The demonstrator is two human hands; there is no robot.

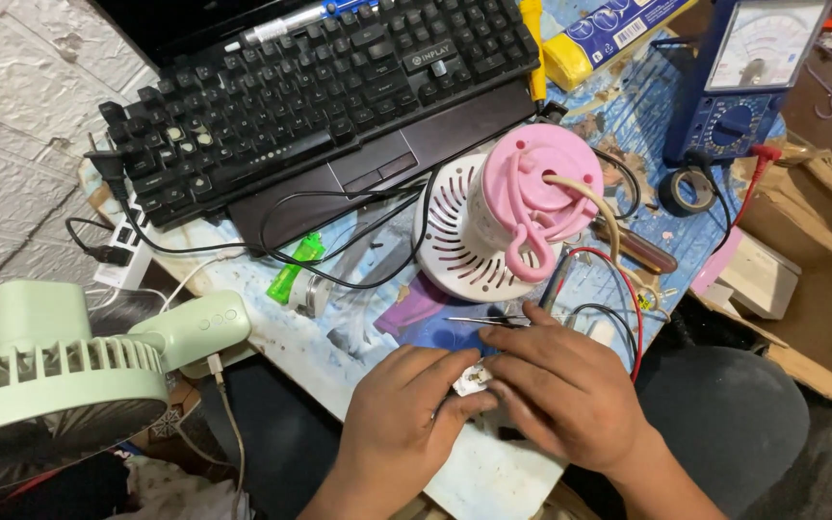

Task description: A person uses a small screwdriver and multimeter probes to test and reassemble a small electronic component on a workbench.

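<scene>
Head view: both hands meet at 6 o'clock on the workbench [339,361]. Left hand [399,416] and right hand [562,390] pinch a small white part [471,378] between fingertips, both closed on it. Pink-and-white appliance [512,207] w/ beige cord sits at 12 o'clock of the hands, red/black leads [628,289] at 1 o'clock. Looks like close fiddling w/ the part; any further handling prob. needs a steady two-hand grip. Tweezers [483,321] lie just above.

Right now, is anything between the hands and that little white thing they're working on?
Nothing visible is. The left hand and the right hand both already touch the small white part, pinching it between their fingertips. The tweezers and the red wire lie just beyond, not in between.
</scene>
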